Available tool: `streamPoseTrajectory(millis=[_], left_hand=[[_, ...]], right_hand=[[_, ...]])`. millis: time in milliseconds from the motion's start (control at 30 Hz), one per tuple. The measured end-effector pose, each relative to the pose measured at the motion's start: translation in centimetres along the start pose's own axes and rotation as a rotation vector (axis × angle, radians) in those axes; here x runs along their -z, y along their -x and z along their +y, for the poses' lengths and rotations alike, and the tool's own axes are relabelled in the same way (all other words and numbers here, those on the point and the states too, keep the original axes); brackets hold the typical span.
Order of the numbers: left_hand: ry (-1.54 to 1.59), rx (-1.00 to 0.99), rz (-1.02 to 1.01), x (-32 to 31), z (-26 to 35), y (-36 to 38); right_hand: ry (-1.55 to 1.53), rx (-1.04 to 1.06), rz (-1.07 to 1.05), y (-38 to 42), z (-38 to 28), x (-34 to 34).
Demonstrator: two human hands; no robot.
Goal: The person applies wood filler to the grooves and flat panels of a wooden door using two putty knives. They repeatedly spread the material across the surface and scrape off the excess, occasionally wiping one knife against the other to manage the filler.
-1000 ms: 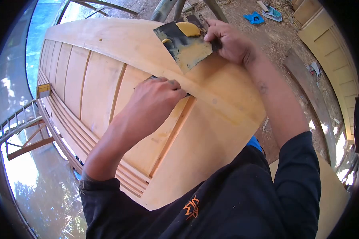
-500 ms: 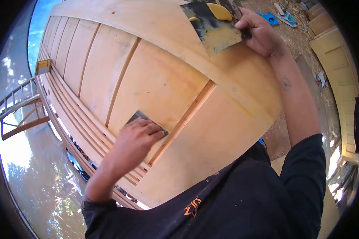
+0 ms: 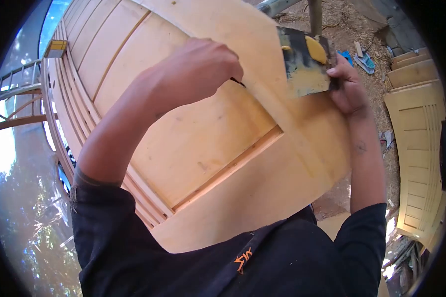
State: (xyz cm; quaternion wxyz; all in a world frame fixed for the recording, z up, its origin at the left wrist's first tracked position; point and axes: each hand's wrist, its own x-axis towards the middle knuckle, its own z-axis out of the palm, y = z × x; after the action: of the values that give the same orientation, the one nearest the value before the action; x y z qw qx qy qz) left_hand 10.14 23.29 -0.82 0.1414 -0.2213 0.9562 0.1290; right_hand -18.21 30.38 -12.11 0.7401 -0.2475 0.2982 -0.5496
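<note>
My left hand (image 3: 205,67) is over the upper part of a pale wooden panelled door (image 3: 248,188), fingers curled around a dark, flat scraper (image 3: 238,81). Only an edge of that scraper shows; the hand covers the rest. At the door's right edge, my right hand (image 3: 351,91) grips a broad, dark putty board (image 3: 302,74) smeared with dried filler. A thick lump of yellow putty (image 3: 316,49) sits on it, with a smaller dab to its left. Faint filler marks show on the door's recessed panel (image 3: 193,143).
A small yellow box (image 3: 56,48) sits at the door's far left corner. A ladder-like frame (image 3: 20,91) stands at left. Another panelled door (image 3: 418,163) is at right, and blue scraps (image 3: 364,63) lie on the shavings-strewn ground.
My left hand has swept up and away from the lower panel to the door's upper rail, scraper still in it. My right hand and putty board appear lower and further right.
</note>
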Motion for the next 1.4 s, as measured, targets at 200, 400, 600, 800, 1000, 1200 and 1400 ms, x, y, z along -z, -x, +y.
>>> streamPoseTrajectory(millis=[200,400,600,800,1000,1200,1400], left_hand=[[0.029,0.068,-0.074,-3.1,1.5,6.7],[0.058,0.077,-0.119,-2.7,1.9,9.1],[0.001,-0.028,0.118,-5.2,2.0,5.4],[0.056,0.044,0.028,-5.9,3.9,11.2],[-0.012,-0.019,0.006,-1.6,2.5,3.9],[0.062,0.006,-0.009,-2.4,2.5,3.9],[0.156,0.078,-0.108,-4.1,3.9,10.5]], right_hand=[[0.09,-0.018,0.087,0.5,-0.1,0.2],[0.017,-0.05,0.027,0.2,-0.3,0.0],[0.056,-0.053,0.099,0.2,-0.8,-0.2],[0.035,-0.059,0.078,0.2,-0.5,0.7],[0.039,-0.023,0.042,0.5,-0.2,0.1],[0.053,-0.042,0.076,0.5,-0.3,0.4],[-0.02,-0.077,-0.05,0.3,-0.4,1.3]])
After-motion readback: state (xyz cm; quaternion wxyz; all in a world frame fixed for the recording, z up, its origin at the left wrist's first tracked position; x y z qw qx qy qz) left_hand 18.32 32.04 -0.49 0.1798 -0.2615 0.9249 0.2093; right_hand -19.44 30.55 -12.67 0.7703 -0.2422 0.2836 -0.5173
